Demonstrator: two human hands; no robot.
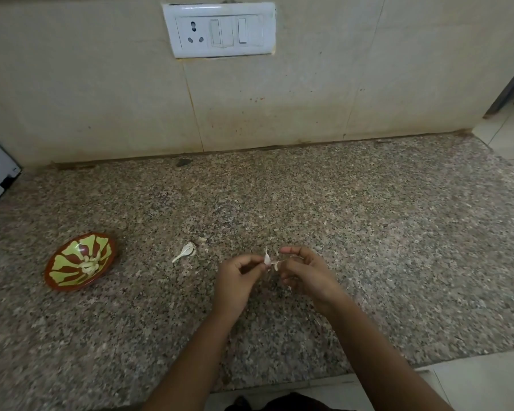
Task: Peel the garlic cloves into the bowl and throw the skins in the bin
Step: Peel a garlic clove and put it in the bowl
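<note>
- Speckled grey-brown granite countertop [368, 232] ran below a beige tiled wall, and the action sat at its near middle.
- The small white garlic clove [267, 258] hung just above the counter, between the two hands. It looked light and firm, likely slick once bare. Its papery skin would tear easily, so it was best taken at the tip.
- The left hand [235, 277] pinched it between thumb and forefinger, and the right hand [306, 274] curled in, fingertips nipping the loose skin.
- The round red-and-green patterned bowl [63, 271] of peeled cloves waited well to the left, with loose white skins [187, 251] lying between.
</note>
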